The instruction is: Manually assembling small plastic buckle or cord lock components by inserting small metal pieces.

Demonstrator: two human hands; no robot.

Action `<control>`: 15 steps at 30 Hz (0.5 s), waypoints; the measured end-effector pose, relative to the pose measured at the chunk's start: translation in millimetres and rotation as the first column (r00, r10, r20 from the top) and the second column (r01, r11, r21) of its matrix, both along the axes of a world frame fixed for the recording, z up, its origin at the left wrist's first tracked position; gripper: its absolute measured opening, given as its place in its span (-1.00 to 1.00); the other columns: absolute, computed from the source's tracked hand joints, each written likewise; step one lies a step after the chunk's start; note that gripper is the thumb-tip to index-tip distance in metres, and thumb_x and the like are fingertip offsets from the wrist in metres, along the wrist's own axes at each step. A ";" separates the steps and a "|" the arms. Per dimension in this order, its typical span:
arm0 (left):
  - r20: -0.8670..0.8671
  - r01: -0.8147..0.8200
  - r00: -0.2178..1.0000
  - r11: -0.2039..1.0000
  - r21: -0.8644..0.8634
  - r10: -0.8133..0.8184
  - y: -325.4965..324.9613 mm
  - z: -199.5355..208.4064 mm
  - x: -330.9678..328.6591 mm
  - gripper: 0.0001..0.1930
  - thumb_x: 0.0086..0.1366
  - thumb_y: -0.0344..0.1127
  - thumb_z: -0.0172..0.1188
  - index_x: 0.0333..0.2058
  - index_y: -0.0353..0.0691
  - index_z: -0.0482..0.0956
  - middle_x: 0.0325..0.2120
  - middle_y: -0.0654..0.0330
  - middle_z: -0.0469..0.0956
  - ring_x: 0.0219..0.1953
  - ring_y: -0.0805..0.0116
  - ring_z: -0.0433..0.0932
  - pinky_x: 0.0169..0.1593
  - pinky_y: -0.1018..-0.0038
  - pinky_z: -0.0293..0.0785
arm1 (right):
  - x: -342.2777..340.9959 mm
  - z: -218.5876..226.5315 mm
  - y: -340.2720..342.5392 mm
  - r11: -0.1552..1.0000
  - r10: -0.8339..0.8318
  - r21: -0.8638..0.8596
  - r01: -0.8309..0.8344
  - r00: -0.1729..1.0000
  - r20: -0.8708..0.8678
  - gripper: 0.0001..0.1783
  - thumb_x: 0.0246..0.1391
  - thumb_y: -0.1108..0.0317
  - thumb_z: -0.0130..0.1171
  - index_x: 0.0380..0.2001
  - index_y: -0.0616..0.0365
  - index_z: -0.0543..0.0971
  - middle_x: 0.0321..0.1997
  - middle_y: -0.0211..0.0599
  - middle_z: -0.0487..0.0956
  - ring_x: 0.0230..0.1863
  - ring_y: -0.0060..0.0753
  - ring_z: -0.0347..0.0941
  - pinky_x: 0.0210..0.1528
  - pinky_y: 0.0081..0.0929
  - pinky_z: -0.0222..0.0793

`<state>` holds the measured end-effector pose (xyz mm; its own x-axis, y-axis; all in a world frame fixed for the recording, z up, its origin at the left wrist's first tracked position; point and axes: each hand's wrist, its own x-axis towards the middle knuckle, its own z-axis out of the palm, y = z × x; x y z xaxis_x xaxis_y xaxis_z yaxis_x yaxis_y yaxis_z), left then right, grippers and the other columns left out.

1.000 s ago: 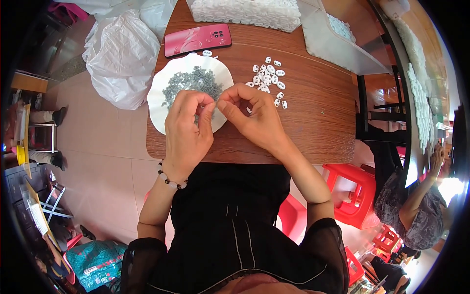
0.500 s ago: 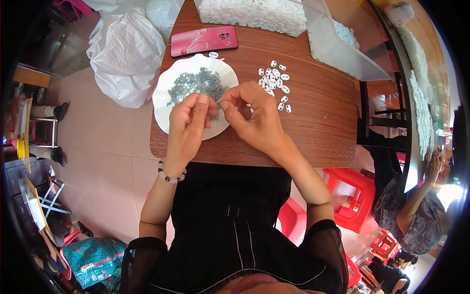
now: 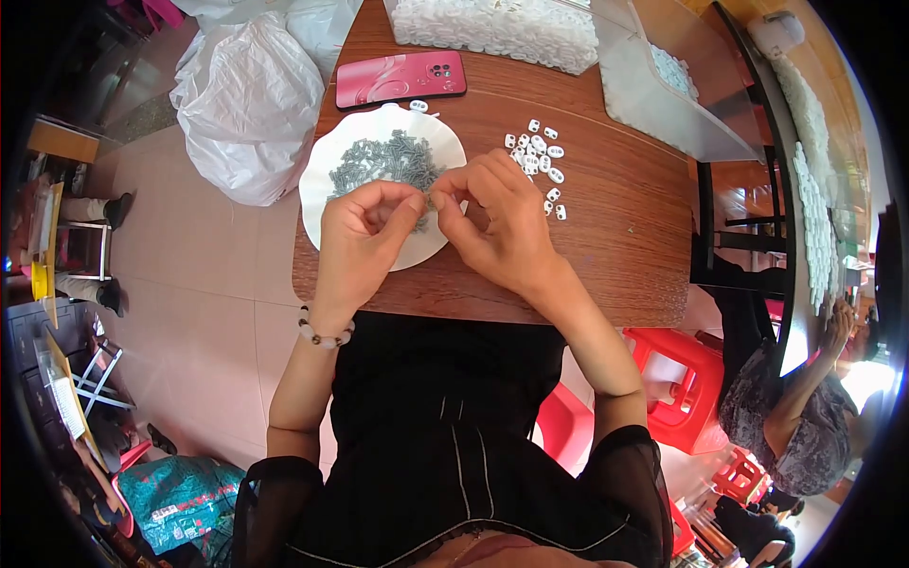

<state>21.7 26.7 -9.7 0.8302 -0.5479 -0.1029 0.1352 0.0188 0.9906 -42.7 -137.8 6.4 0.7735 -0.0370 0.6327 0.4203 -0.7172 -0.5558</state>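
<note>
My left hand (image 3: 365,232) is over the front of a white scalloped plate (image 3: 317,210), its thumb and forefinger pinched together. My right hand (image 3: 500,222) faces it at the plate's right rim, also in a pinch. The fingertips nearly meet, and whatever lies between them is too small to make out. On the plate sits a heap of small grey spring-like pieces (image 3: 379,161), partly hidden by my left hand. Small white oval plastic pieces with dark holes (image 3: 544,163) lie scattered on the wooden table (image 3: 606,241), just beyond my right hand.
A pink phone (image 3: 401,79) lies behind the plate, with a single white oval piece (image 3: 418,106) beside it. Clear bins of white pieces (image 3: 497,33) stand at the table's back. White bags (image 3: 248,114) are at left, a red stool (image 3: 677,393) at right, near another person (image 3: 791,417).
My left hand has turned, and its thumb now points toward my right hand. The right hand stays close to its place, still pinched. The view has shifted slightly.
</note>
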 end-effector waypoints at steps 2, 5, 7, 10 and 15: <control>0.184 -0.059 0.982 0.993 0.106 0.038 -3.1 -3.3 3.3 -0.91 0.22 -0.46 0.18 -0.33 -0.35 0.61 -0.54 0.31 0.55 -0.59 0.74 0.29 -0.54 0.72 0.15 | -0.4 -3.4 -1.7 0.988 0.001 0.151 0.015 0.995 -0.104 -0.90 -0.10 0.57 0.24 -0.45 0.24 0.54 -0.51 -0.29 0.49 -0.48 -0.41 0.36 -0.47 -0.51 0.29; 0.421 -0.156 0.905 0.967 0.201 0.059 -5.5 -2.8 5.2 -0.89 0.21 -0.47 0.18 -0.31 -0.36 0.61 -0.53 0.34 0.54 -0.59 0.72 0.31 -0.53 0.71 0.20 | -5.7 -4.8 -0.8 0.960 0.003 0.275 0.048 0.983 -0.182 -0.93 -0.04 0.53 0.23 -0.43 0.26 0.54 -0.50 -0.31 0.50 -0.47 -0.49 0.38 -0.44 -0.56 0.30; 0.382 -0.140 0.920 0.984 0.109 0.088 -4.6 -6.6 2.0 -0.87 0.24 -0.43 0.20 -0.30 -0.38 0.61 -0.50 0.34 0.55 -0.57 0.70 0.34 -0.50 0.70 0.24 | -10.5 -3.1 -0.2 0.946 0.010 0.319 0.066 0.973 -0.232 -0.93 -0.03 0.53 0.23 -0.43 0.27 0.54 -0.49 -0.31 0.51 -0.47 -0.51 0.38 -0.43 -0.57 0.31; 0.195 -0.030 0.980 0.999 -0.011 0.032 -10.9 -2.7 -9.5 -0.83 0.25 -0.36 0.22 -0.31 -0.38 0.61 -0.51 0.33 0.56 -0.55 0.69 0.34 -0.47 0.70 0.26 | -17.1 -5.0 -2.6 0.932 0.013 0.354 0.081 0.967 -0.256 -0.92 -0.03 0.53 0.23 -0.42 0.27 0.54 -0.47 -0.31 0.51 -0.47 -0.52 0.38 -0.42 -0.58 0.31; -0.086 0.129 0.987 0.986 -0.107 -0.138 -15.6 2.1 -21.8 -0.78 0.28 -0.28 0.21 -0.31 -0.36 0.62 -0.50 0.32 0.58 -0.55 0.69 0.33 -0.46 0.71 0.25 | -33.1 -6.6 -12.3 0.974 -0.015 0.221 0.050 0.988 -0.157 -0.92 -0.06 0.56 0.23 -0.43 0.24 0.55 -0.48 -0.31 0.51 -0.48 -0.46 0.38 -0.42 -0.54 0.29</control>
